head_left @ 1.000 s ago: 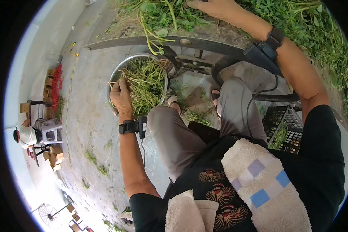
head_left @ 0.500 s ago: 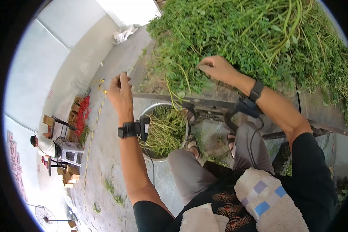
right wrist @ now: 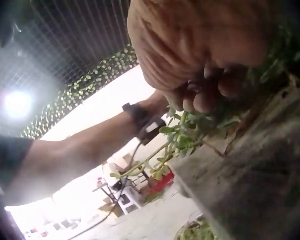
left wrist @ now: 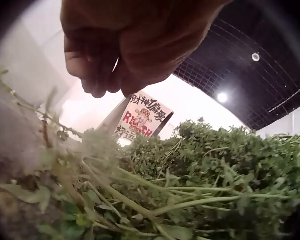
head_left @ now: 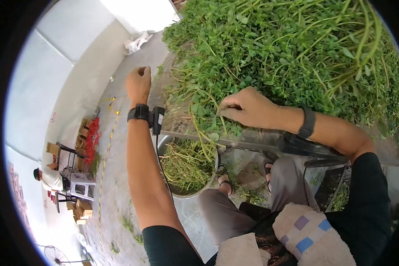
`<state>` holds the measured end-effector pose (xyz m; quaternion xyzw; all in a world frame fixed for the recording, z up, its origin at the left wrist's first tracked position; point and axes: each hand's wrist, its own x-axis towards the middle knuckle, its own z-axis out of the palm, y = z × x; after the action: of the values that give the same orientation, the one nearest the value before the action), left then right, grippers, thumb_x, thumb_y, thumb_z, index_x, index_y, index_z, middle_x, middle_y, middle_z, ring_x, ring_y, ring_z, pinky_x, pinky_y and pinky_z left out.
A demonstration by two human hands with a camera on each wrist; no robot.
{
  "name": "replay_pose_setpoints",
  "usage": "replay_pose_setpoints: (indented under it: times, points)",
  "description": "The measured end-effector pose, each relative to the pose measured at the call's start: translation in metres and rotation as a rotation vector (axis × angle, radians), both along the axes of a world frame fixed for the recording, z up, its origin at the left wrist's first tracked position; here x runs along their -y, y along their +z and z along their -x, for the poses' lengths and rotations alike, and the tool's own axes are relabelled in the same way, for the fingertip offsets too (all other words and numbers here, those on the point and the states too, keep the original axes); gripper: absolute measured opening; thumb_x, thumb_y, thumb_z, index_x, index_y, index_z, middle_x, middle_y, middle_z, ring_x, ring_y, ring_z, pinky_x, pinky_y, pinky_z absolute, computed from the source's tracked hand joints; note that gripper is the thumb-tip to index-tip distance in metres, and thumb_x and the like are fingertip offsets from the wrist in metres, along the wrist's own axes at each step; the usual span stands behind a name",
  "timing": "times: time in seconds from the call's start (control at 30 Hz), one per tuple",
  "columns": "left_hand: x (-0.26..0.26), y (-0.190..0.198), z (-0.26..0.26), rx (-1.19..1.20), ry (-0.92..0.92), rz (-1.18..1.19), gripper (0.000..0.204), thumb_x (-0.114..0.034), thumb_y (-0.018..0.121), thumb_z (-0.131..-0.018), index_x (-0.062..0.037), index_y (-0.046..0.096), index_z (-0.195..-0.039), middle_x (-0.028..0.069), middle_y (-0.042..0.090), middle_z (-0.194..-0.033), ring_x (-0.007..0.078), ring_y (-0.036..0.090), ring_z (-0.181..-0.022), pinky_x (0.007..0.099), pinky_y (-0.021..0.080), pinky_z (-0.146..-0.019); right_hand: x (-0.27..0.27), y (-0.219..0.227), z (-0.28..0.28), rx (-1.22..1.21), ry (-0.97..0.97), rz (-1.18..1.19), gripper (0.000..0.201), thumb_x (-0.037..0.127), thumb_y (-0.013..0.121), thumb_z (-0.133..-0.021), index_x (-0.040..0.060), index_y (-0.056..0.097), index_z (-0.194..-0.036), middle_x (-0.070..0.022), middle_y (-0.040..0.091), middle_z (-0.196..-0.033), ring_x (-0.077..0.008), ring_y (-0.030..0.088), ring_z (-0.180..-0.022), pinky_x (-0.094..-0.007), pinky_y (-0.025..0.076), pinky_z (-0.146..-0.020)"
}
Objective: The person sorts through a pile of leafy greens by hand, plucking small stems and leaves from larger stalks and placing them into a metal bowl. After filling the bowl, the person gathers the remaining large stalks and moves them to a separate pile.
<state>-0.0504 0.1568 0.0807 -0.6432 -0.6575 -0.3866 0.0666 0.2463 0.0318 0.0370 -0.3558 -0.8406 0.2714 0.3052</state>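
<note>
A thick heap of leafy green plants (head_left: 270,66), with rounded leaves and pale thick stems like purslane, covers the worktop. At the heap's front edge my right hand (head_left: 257,108) has its fingertips drawn together on a leafy sprig (head_left: 216,104). In the right wrist view, small rounded leaves (right wrist: 182,137) stick out right below the curled fingers. My left hand (head_left: 138,84) is raised beside the left end of the worktop, fingers loosely curled. Nothing shows between its fingers in the left wrist view, where the greens lie below it.
Below the worktop edge (head_left: 252,144) a metal basin (head_left: 215,166) holds trimmed stems, close to my left knee. A black plastic crate (head_left: 337,186) stands by my right leg. Far left, a person (head_left: 52,177) sits near boxes and a red heap (head_left: 92,139).
My left hand has left the basin of stems and risen up and forward. My right hand has come back to the heap's front edge, at a sprig. The head view has tilted up.
</note>
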Motion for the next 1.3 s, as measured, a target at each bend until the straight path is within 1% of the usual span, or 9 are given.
replay_pose_setpoints:
  times: [0.2, 0.37, 0.47, 0.53, 0.6, 0.73, 0.8, 1.13, 1.3]
  points:
    - [-0.141, -0.059, -0.010, -0.123, -0.274, 0.084, 0.040, -0.031, 0.060, -0.077, 0.0004, 0.065, -0.100, 0.0218, 0.063, -0.098, 0.0339, 0.060, -0.095, 0.0391, 0.046, -0.085, 0.005, -0.018, -0.015, 0.016, 0.078, 0.055, 0.014, 0.013, 0.061, -0.081, 0.0061, 0.066, -0.091, -0.0082, 0.064, -0.074, -0.0228, 0.061, -0.063, -0.0314, 0.046, -0.055]
    - [-0.153, -0.055, -0.013, -0.301, -0.270, 0.391, 0.037, -0.030, 0.063, -0.075, -0.0029, 0.066, -0.100, 0.0218, 0.063, -0.100, 0.0345, 0.061, -0.093, 0.0391, 0.047, -0.083, 0.005, -0.008, -0.016, 0.068, 0.161, 0.061, 0.013, 0.020, 0.060, -0.082, 0.0083, 0.061, -0.087, -0.0081, 0.063, -0.080, -0.0271, 0.062, -0.073, -0.0370, 0.049, -0.063]
    - [-0.128, 0.002, -0.010, -0.179, -0.357, 0.362, 0.034, -0.028, 0.063, -0.076, -0.0010, 0.067, -0.098, 0.0204, 0.065, -0.095, 0.0320, 0.064, -0.083, 0.0368, 0.049, -0.077, 0.006, -0.012, -0.016, 0.060, 0.184, 0.066, 0.016, 0.023, 0.056, -0.085, 0.0082, 0.061, -0.088, -0.0083, 0.064, -0.080, -0.0283, 0.062, -0.074, -0.0380, 0.048, -0.064]
    - [-0.104, 0.040, -0.014, 0.106, -0.365, 0.350, 0.032, -0.026, 0.062, -0.082, 0.0018, 0.065, -0.097, 0.0106, 0.065, -0.078, 0.0161, 0.060, -0.065, 0.0268, 0.047, -0.056, 0.006, -0.013, -0.016, 0.033, 0.200, 0.079, 0.017, 0.024, 0.055, -0.085, 0.0083, 0.061, -0.089, -0.0092, 0.064, -0.081, -0.0289, 0.062, -0.075, -0.0388, 0.048, -0.065]
    - [-0.078, 0.072, -0.017, 0.292, -0.407, 0.253, 0.029, -0.027, 0.061, -0.085, 0.0016, 0.063, -0.093, 0.0033, 0.059, -0.072, 0.0099, 0.054, -0.060, 0.0231, 0.042, -0.049, 0.006, -0.011, -0.015, 0.014, 0.172, 0.010, 0.019, 0.024, 0.056, -0.085, 0.0069, 0.061, -0.089, -0.0109, 0.064, -0.079, -0.0298, 0.062, -0.073, -0.0389, 0.048, -0.063]
    - [-0.027, 0.096, -0.034, 0.589, -0.522, 0.058, 0.027, -0.016, 0.055, -0.089, 0.0066, 0.051, -0.103, 0.0113, 0.062, -0.074, 0.0131, 0.057, -0.056, 0.0202, 0.043, -0.045, 0.011, -0.012, -0.011, -0.031, 0.139, -0.026, 0.019, 0.021, 0.056, -0.084, 0.0037, 0.064, -0.087, -0.0145, 0.064, -0.071, -0.0288, 0.063, -0.061, -0.0364, 0.048, -0.059]
    - [-0.003, 0.105, -0.046, 0.704, -0.554, 0.082, 0.029, -0.015, 0.054, -0.089, 0.0069, 0.046, -0.107, 0.0158, 0.064, -0.079, 0.0147, 0.061, -0.058, 0.0204, 0.044, -0.043, 0.011, 0.003, -0.013, -0.151, 0.055, 0.015, 0.020, 0.020, 0.059, -0.083, 0.0029, 0.066, -0.088, -0.0128, 0.064, -0.068, -0.0209, 0.061, -0.054, -0.0320, 0.047, -0.055]
    - [0.074, 0.148, -0.139, 0.611, -0.676, 0.176, 0.024, -0.010, 0.045, -0.092, 0.0077, 0.044, -0.107, 0.0219, 0.064, -0.083, 0.0183, 0.063, -0.059, 0.0217, 0.047, -0.043, 0.010, 0.074, -0.058, -0.499, -0.014, 0.065, 0.023, 0.022, 0.055, -0.089, 0.0029, 0.065, -0.099, -0.0013, 0.059, -0.064, -0.0044, 0.053, -0.054, -0.0210, 0.041, -0.045]
    - [0.090, 0.147, -0.213, 0.707, -0.783, 0.286, 0.018, -0.007, 0.041, -0.093, 0.0050, 0.044, -0.106, 0.0217, 0.063, -0.086, 0.0191, 0.063, -0.065, 0.0231, 0.050, -0.048, -0.003, 0.089, -0.072, -0.723, -0.073, -0.218, 0.032, 0.029, 0.058, -0.084, -0.0018, 0.064, -0.090, -0.0052, 0.062, -0.070, -0.0084, 0.055, -0.060, -0.0262, 0.042, -0.051]
